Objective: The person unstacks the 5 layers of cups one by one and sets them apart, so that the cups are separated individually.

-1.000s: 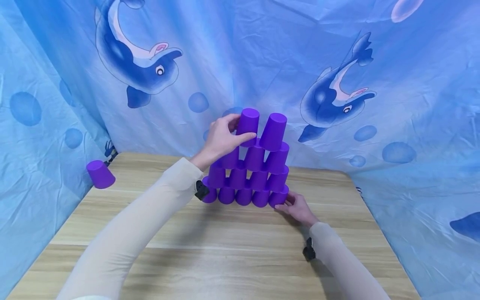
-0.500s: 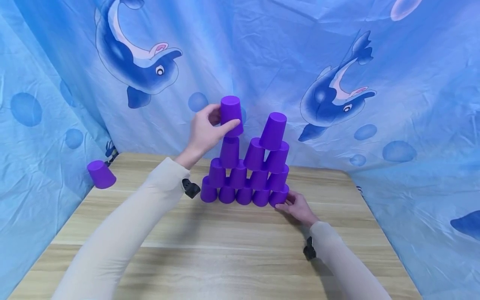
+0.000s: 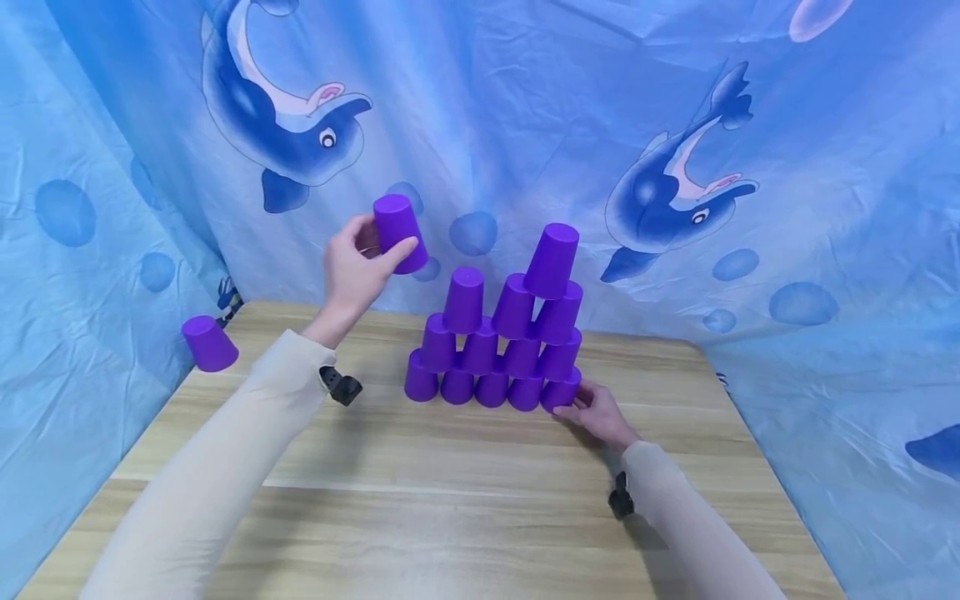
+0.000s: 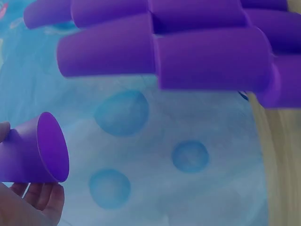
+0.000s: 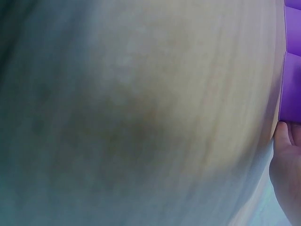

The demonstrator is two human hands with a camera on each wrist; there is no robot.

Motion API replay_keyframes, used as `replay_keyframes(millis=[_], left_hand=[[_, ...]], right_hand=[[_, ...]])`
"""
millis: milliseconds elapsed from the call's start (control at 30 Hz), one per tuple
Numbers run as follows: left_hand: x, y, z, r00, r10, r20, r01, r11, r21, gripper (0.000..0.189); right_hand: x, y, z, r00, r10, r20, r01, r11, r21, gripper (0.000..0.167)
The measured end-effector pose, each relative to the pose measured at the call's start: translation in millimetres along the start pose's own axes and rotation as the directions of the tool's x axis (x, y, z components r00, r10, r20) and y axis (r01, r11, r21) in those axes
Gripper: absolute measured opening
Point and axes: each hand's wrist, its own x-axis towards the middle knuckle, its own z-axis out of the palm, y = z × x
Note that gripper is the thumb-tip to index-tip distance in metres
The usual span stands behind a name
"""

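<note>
— Raised cup (image 3: 396,225)?
— Purple, inverted, tilted; gripped by the left hand (image 3: 354,271), apart from the stack (image 3: 480,350).
— Stack?
— 13 inverted cups; rows, base upward: 5, 4, 3, 1.

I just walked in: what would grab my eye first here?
Probably the stack of upside-down purple cups on the wooden table, a lone top cup at its right. Next, the cup held in the air by the person's left hand, left of the stack. Behind hangs a blue curtain with two cartoon dolphins.
</note>
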Motion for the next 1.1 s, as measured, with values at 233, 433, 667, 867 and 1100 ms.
replay_keyframes(millis=[233, 433, 667, 867, 1100], left_hand=[[-9.9, -36.0, -28.0, 0.997, -0.078, -0.029, 0.081, 0.991, 0.107, 0.059], [-21.0, -64.3, -45.4, 0.983, -0.184, -0.022, 0.185, 0.971, 0.155, 0.062], [-35.6, -95.9, -63.7, 0.952, -0.305, -0.020, 0.303, 0.932, 0.201, 0.064], [-50.1, -128.0, -88.5, 0.938, -0.342, -0.046, 0.339, 0.889, 0.308, 0.066], [-67.9, -156.3, -116.5, 0.910, -0.406, -0.089, 0.407, 0.828, 0.387, 0.072]], right_hand=[[-1.0, 1, 0, 1.000, -0.001, -0.013, 0.001, 1.000, -0.005, 0.057], [-2.1, -1, 1, 0.999, 0.019, -0.029, -0.019, 1.000, -0.001, 0.056], [-3.3, -2, 1, 0.999, 0.019, -0.038, -0.020, 0.999, -0.030, 0.053], [-2.5, -2, 0, 1.000, 0.007, -0.018, -0.007, 1.000, -0.014, 0.054], [-13.9, -29, 3, 1.000, 0.004, -0.007, -0.004, 1.000, -0.020, 0.053]])
